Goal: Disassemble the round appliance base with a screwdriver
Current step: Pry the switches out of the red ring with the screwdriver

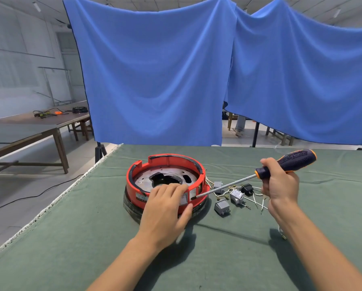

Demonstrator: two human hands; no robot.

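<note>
Red round appliance base [167, 181] sits mid green-clothed tabletop [70, 238]. Left hand [165, 213] braces near rim, fingers [171, 191] spread flat, thumb against outer wall. Right hand [279, 183] wraps handle of screwdriver [259, 174]; tip meets rim by white tab. Risk: tip slips toward left fingers; base skids on cloth. Loose switches [228, 198] and wires lie just right, may snag.
</note>
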